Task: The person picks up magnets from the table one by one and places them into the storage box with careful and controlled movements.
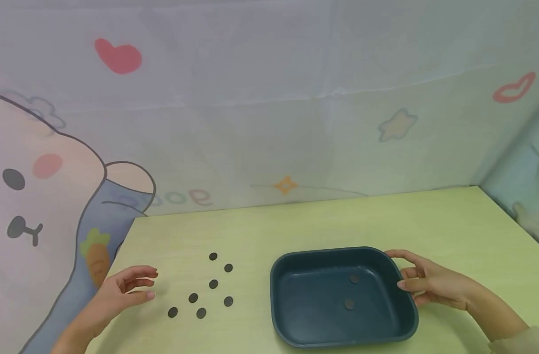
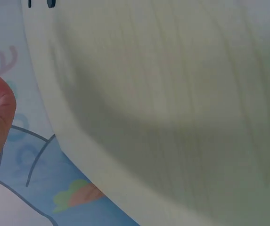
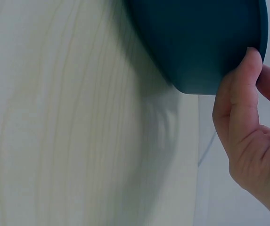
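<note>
A dark teal rectangular tray [image 1: 313, 309] lies on the right half of the table. My right hand [image 1: 430, 282] pinches its right rim, with the thumb over the top edge; in the right wrist view, thumb and fingers close on the tray wall [image 3: 210, 52]. Inside the tray are two small round discs, one disc [image 1: 349, 304] nearer the front and another disc [image 1: 354, 279] behind it. Several dark coin-like discs [image 1: 213, 284] are scattered on the table left of the tray. Left of them hovers my left hand [image 1: 125, 291], fingers loosely bent, holding nothing.
The pale yellow-green wood-grain table [image 1: 260, 226] ends at a printed cloth backdrop [image 1: 260, 123] behind it and a side cloth [image 1: 532, 182] at the right. A cartoon bear print [image 1: 52, 196] covers the cloth beyond the left edge.
</note>
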`<state>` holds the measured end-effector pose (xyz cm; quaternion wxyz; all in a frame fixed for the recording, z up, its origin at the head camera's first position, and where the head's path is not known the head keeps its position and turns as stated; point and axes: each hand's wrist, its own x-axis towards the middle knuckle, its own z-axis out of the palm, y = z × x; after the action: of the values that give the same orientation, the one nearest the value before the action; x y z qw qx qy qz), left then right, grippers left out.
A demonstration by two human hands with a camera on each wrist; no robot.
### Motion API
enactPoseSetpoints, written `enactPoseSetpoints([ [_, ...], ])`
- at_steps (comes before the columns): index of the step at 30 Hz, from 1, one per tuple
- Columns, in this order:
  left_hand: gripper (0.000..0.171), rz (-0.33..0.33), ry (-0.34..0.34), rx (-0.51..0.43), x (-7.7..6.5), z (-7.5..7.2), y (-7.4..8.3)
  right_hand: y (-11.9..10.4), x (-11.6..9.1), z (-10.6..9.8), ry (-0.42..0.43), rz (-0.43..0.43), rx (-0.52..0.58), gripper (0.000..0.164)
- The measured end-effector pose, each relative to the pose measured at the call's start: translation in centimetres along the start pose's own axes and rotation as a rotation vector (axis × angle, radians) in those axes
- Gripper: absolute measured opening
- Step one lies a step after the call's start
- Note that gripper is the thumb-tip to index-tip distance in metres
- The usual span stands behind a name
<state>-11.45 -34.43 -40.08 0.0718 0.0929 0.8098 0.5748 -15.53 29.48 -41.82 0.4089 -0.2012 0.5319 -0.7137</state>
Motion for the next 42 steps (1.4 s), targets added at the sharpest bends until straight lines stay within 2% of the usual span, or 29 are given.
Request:
enactPoseSetpoints([
  [6, 0.044, -0.077, -0.066, 0.013, -0.1, -0.1, -1.0, 0.2, -0.2, 0.0, 0.003, 0.002, 0.005, 0.057],
  [10, 0.045, -0.142, -0.102, 0.083, 0.0, 0.1, -1.3, 0.2, -0.3, -0.1, 0.007, 0.017, 0.004, 0.057],
  [12, 0.044, -0.139, -0.106, 0.133, 0.1, 0.4, -1.5, 0.2, -0.3, -0.1, 0.006, 0.014, 0.004, 0.057],
  [14, 0.044, -0.109, -0.109, 0.174, 0.2, 0.6, -1.8, 0.2, -0.3, -0.1, 0.004, 0.008, 0.005, 0.058],
  [17, 0.045, -0.077, -0.135, 0.190, 0.3, 0.9, -2.2, 0.3, -0.3, 0.0, -0.006, 0.007, 0.016, 0.058],
  [21, 0.047, -0.102, -0.159, 0.192, 0.2, 1.2, -2.8, 0.4, -0.2, 0.0, -0.025, 0.002, 0.029, 0.058],
  [30, 0.051, -0.119, -0.145, 0.206, 0.0, 1.6, -3.6, 0.3, 0.0, -0.1, -0.040, 0.003, 0.053, 0.058],
  [37, 0.048, -0.099, -0.198, 0.193, 0.0, 1.5, -4.0, 0.1, 0.1, 0.0, -0.028, -0.001, 0.034, 0.058],
  [42, 0.047, -0.117, -0.221, 0.210, 0.3, 1.4, -3.7, 0.0, 0.1, 0.0, -0.023, -0.002, 0.025, 0.058],
])
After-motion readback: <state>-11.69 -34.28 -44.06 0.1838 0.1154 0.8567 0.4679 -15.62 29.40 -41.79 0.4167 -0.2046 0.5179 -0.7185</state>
